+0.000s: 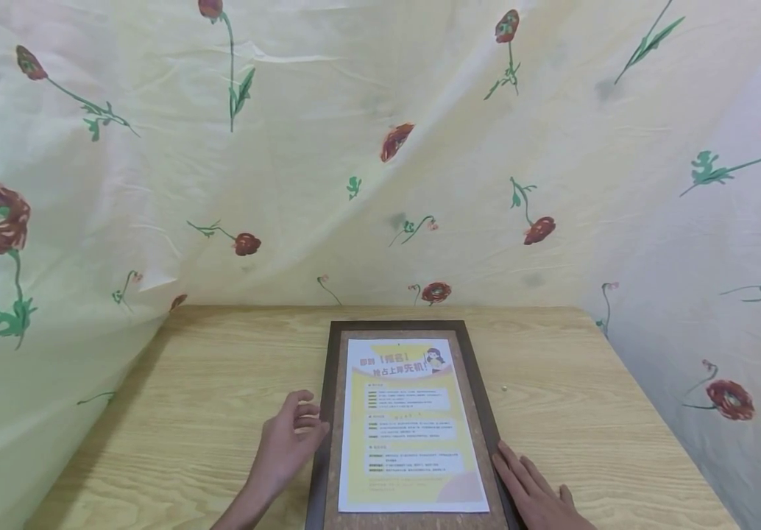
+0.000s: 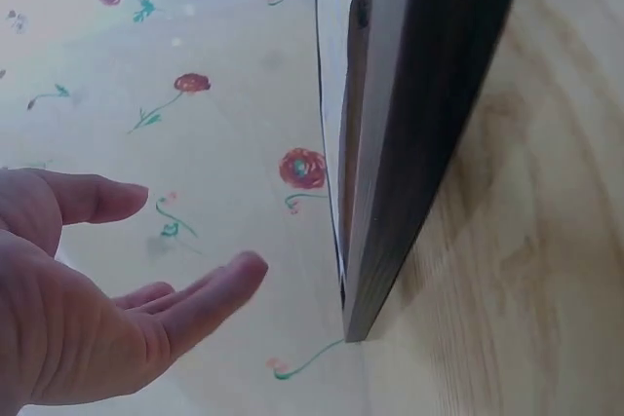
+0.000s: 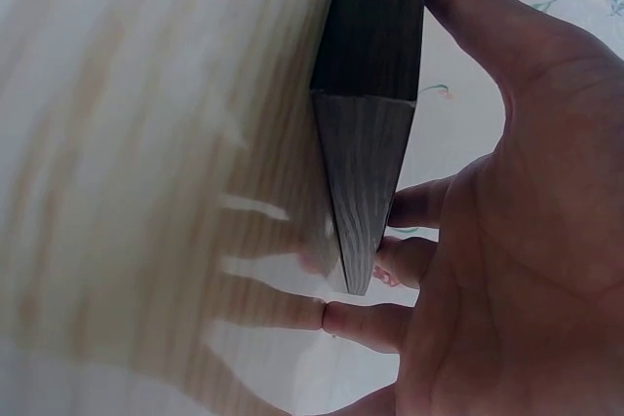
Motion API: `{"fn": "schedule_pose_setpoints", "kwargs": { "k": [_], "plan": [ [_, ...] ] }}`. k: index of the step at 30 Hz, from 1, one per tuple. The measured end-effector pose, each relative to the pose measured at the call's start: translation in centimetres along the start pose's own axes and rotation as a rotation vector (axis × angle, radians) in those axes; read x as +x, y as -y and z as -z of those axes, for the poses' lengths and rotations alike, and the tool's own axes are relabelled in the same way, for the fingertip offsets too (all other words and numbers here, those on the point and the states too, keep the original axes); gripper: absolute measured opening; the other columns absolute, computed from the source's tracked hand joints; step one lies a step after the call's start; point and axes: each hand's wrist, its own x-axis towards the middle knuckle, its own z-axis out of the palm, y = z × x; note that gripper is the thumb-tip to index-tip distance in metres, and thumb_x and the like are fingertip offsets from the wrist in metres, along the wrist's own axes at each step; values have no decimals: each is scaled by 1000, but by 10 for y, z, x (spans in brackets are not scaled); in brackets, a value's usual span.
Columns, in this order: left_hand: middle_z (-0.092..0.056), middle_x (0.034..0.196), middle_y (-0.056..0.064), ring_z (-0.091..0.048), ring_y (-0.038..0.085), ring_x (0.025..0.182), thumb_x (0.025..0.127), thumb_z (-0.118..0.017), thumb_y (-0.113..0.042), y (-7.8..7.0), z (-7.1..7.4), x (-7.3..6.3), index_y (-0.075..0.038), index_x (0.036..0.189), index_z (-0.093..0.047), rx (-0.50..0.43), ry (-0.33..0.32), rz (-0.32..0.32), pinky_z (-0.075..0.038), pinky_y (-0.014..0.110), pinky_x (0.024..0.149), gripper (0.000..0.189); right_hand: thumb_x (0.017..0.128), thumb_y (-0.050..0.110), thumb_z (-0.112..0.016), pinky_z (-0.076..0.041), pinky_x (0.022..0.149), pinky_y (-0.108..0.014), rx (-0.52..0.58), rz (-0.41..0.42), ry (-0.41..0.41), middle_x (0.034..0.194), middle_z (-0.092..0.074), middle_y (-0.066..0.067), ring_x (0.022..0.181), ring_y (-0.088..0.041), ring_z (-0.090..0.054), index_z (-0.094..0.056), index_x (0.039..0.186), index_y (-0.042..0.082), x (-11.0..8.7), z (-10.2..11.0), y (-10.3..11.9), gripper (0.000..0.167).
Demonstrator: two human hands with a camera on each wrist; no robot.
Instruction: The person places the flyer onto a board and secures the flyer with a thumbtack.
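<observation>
A cork board in a dark wooden frame lies on the table, with a printed yellow-and-white poster on top of it. Beside the frame's left side is my left hand, thumb and fingers spread apart and holding nothing. The left wrist view shows that hand apart from the dark frame edge. My right hand lies along the frame's lower right side, fingers extended. In the right wrist view, the right palm faces the frame's corner, with fingertips by the tabletop.
A small pale round thing, too small to identify, sits right of the frame on the wood-grain table. Flower-print cloth hangs behind the table and along both its sides.
</observation>
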Motion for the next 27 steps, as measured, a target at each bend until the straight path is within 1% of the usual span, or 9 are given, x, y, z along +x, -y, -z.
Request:
{"fn": "schedule_pose_setpoints", "kwargs": {
  "k": [3, 6, 8, 11, 13, 17, 19, 24, 27],
  "plan": [
    [-61, 120, 26, -63, 39, 105, 85, -74, -5, 0, -3, -5, 4, 126, -52, 63, -1, -37, -56, 42, 82, 47, 63, 84, -65, -30, 73, -87, 3, -2, 7, 157, -26, -18, 133, -52, -37, -36, 150, 1, 0, 1, 0, 124],
    [-56, 129, 27, -58, 44, 111, 84, -76, -10, 1, -6, -11, 5, 131, -50, 156, 21, -52, -54, 51, 85, 56, 63, 85, -64, -29, 74, -87, -2, -8, 11, 157, -26, -18, 132, -52, -37, -36, 150, 1, 0, 1, 1, 124],
    [-50, 135, 29, -52, 48, 119, 84, -77, -13, 3, -8, -14, 7, 134, -48, 207, 50, -54, -49, 57, 90, 61, 62, 86, -63, -29, 75, -87, -5, -15, 15, 158, -26, -17, 132, -51, -37, -36, 150, 2, 0, 1, 1, 125],
    [-43, 142, 31, -41, 51, 130, 84, -78, -18, 6, -11, -18, 9, 136, -46, 260, 104, -56, -41, 62, 99, 67, 61, 87, -63, -28, 76, -88, -8, -24, 20, 158, -25, -16, 132, -51, -38, -36, 150, 2, -1, 1, 2, 126],
    [-37, 146, 32, -34, 51, 135, 84, -78, -21, 8, -13, -21, 8, 137, -45, 268, 148, -33, -35, 63, 103, 69, 61, 87, -63, -28, 76, -88, -3, -28, 25, 158, -25, -16, 132, -51, -37, -35, 150, 2, -1, 1, 2, 126],
    [-27, 152, 32, -26, 51, 139, 83, -79, -30, 9, -15, -25, 4, 141, -44, 275, 226, 46, -29, 67, 105, 77, 62, 85, -64, -28, 76, -88, 9, -33, 35, 158, -24, -17, 133, -52, -36, -35, 151, 2, -1, 2, 3, 125],
    [-23, 154, 32, -22, 52, 140, 81, -79, -35, 10, -16, -27, 0, 143, -44, 272, 253, 78, -28, 70, 103, 79, 62, 85, -65, -28, 75, -88, 14, -31, 38, 158, -24, -17, 133, -53, -36, -35, 151, 1, -1, 2, 3, 125],
    [-18, 155, 33, -20, 55, 139, 78, -80, -39, 16, -18, -33, -5, 146, -41, 288, 298, 62, -31, 72, 100, 85, 63, 84, -65, -28, 75, -88, 19, -33, 41, 158, -24, -18, 133, -53, -35, -35, 151, 1, -1, 3, 3, 124],
    [-16, 156, 32, -19, 54, 140, 77, -81, -44, 18, -19, -35, -4, 149, -38, 308, 345, 62, -31, 70, 101, 93, 63, 85, -65, -28, 76, -88, 16, -36, 38, 158, -24, -17, 133, -53, -36, -35, 151, 2, -1, 3, 4, 124]
  ]
}}
